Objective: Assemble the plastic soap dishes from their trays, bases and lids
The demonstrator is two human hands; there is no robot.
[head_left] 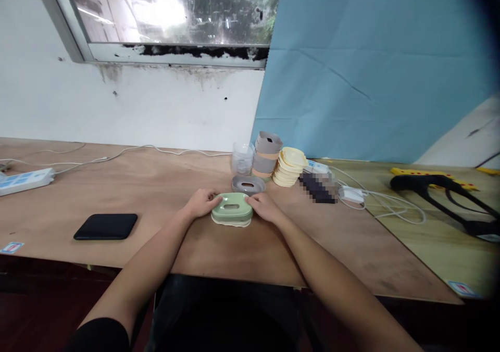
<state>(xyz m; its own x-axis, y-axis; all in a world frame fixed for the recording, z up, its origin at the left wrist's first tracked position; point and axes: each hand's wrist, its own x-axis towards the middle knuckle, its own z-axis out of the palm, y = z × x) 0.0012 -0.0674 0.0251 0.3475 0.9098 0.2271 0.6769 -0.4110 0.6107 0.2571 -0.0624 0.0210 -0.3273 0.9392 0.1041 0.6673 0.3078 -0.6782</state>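
Note:
A green plastic box lid (pixel 232 214) with an oval slot in its top sits on the table in front of me, with a cream rim showing under its near edge. My left hand (pixel 202 203) grips its left end, thumb on top and fingers along the side. At the right end, my right hand (pixel 265 206) holds it the same way; its fingers are partly hidden. Just behind is a grey piece with a similar slot (pixel 248 186).
Stacked grey pieces (pixel 267 154), clear containers (pixel 242 159) and cream lids (pixel 289 167) stand behind. A black phone-like slab (pixel 105 226) lies left. Power strips (pixel 27 181), a white charger (pixel 352 195), cables and a black curved frame (pixel 437 185) lie to the sides.

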